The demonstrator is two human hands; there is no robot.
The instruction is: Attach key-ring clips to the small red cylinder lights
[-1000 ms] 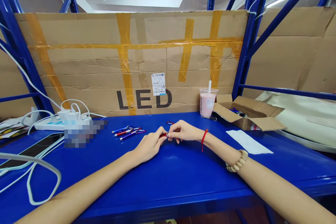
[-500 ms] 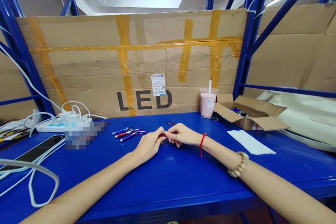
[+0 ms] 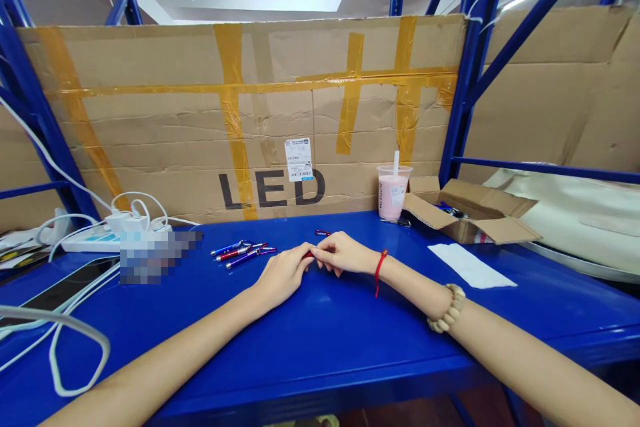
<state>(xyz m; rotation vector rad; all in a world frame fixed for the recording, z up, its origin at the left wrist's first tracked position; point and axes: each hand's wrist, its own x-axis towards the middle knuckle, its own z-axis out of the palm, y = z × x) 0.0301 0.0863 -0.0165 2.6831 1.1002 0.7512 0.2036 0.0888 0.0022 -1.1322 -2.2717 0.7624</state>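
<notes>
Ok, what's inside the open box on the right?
Some small blue items show in the box; its front side hides whatever lies deeper, so I can't tell more.

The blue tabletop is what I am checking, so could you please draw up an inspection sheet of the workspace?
Surface: glossy blue tabletop.
Work items: red piece, mostly hidden by fingers; slim metallic tubes in blue, red and purple, grouped left of the hands.
Clutter: phone at left; pink drink cup, open carton and white paper at right.
Grip: left hand holds the red piece; right hand meets its end, exact contact hidden.
Cables: white cables loop near the left forearm and around the power strip.
Surroundings: cardboard panel marked LED behind; blue rack frame.
</notes>
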